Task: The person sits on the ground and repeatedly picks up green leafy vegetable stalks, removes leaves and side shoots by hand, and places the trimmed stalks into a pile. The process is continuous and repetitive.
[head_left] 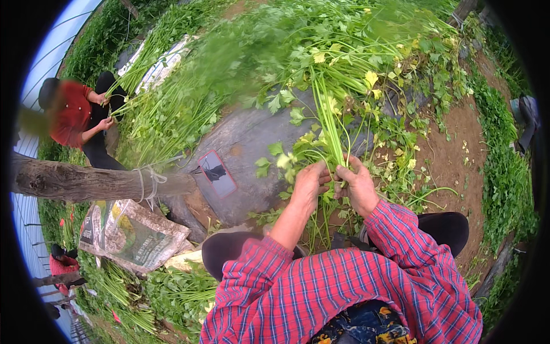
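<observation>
A bunch of long pale green celery stalks [325, 114] with leafy, partly yellowed tops stands out from my hands over dark plastic sheeting [240, 143]. My right hand [358, 184] is closed on the bunch near its lower end, thumb across the stalks. My left hand [309, 183] is just left of it, fingers curled among the lower stems and leaves, gripping some of them; its fingertips are partly hidden. Loose stems and yellow leaves [401, 160] lie around both hands. A phone with a red edge [216, 174] lies on the sheeting to the left.
A co-worker in red [71, 123] holds stalks at upper left; another [62, 265] is lower left. A wooden post [74, 178] with twine crosses the left side, above a dirty printed sack [132, 235]. Piled greens [366, 46] fill the top; bare soil [458, 166] is at right.
</observation>
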Motion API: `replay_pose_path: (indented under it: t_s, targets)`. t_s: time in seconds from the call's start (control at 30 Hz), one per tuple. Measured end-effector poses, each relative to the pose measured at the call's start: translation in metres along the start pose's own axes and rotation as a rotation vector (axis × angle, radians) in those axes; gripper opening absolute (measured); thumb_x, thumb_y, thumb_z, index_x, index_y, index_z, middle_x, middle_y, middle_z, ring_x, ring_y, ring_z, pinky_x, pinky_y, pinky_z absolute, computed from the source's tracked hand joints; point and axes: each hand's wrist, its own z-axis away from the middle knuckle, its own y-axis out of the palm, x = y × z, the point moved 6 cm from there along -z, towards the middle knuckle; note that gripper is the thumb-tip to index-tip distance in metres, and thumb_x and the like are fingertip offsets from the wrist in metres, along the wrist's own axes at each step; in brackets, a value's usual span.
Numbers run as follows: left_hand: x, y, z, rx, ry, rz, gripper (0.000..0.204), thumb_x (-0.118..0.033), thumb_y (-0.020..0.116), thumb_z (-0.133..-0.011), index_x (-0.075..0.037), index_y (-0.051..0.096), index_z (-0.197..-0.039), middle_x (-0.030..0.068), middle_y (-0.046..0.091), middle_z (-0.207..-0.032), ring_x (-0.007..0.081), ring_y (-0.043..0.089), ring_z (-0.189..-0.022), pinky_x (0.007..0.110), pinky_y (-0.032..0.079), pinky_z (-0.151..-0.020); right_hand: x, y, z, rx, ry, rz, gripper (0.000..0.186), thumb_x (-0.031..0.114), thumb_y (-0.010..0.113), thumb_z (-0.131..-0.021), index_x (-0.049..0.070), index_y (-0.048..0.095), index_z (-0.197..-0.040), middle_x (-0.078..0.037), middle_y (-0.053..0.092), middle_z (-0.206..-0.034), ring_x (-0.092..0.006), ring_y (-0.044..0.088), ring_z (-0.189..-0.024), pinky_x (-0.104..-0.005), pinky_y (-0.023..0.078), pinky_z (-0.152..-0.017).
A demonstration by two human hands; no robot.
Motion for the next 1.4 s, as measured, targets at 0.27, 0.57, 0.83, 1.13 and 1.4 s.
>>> replay_pose_path:
  t_s: [0.27,0.57,0.83,1.13,1.4]
  targets:
    - [-0.023,-0.068,-0.005,-0.764,0.33,-0.123,0.036,-0.019,0.056,-0.082,0.004,0.047,-0.11,0.0105,0.057,-0.093,0.0169,0.053,-0.079,0.031,0.044,-0.066,-0.023,-0.029,0.018,-0.068,-0.014,0.002,0.038,0.005,0.055,-0.077,0.005,0.036,-0.109,-0.01,0.06,-0.079,-0.0165,0.056,-0.056,-0.0302,0.048,-0.045]
    - [0.009,0.038,-0.006,0.039,-0.189,0.068,0.039,-0.031,0.061,-0.084,0.001,0.048,-0.101,0.0128,0.056,-0.082,0.025,0.056,-0.08,0.042,0.046,-0.067,-0.02,-0.008,0.035,0.13,-0.129,0.071,0.029,0.0,0.054,-0.08,0.007,0.035,-0.1,-0.005,0.054,-0.065,-0.0129,0.053,-0.047,-0.0244,0.04,-0.04]
    - [0.001,0.043,-0.018,-0.022,-0.107,0.317,0.016,-0.02,0.055,-0.088,-0.008,0.046,-0.084,0.003,0.046,-0.063,0.016,0.046,-0.051,0.031,0.04,-0.045,-0.002,-0.028,0.065,0.077,-0.258,0.061,0.014,-0.001,0.055,-0.081,0.005,0.043,-0.083,-0.007,0.055,-0.064,-0.0129,0.053,-0.047,-0.0239,0.043,-0.04]
    - [-0.042,0.022,-0.001,0.014,-0.055,0.527,0.014,-0.018,0.052,-0.089,-0.005,0.047,-0.088,0.0039,0.052,-0.069,0.0134,0.05,-0.055,0.026,0.044,-0.045,0.126,-0.245,0.035,-0.558,-0.441,0.222,0.007,0.006,0.056,-0.082,0.002,0.055,-0.087,-0.006,0.059,-0.071,-0.0123,0.057,-0.055,-0.0256,0.05,-0.047]
    - [-0.05,-0.001,0.022,-0.023,-0.033,0.377,0.012,-0.009,0.052,-0.086,-0.004,0.051,-0.097,0.0095,0.057,-0.086,0.0169,0.054,-0.065,0.031,0.049,-0.052,0.134,-0.203,-0.006,-0.462,-0.327,1.829,0.06,0.034,0.058,-0.076,-0.003,0.045,-0.122,-0.026,0.054,-0.114,-0.0364,0.052,-0.107,-0.0408,0.042,-0.091]
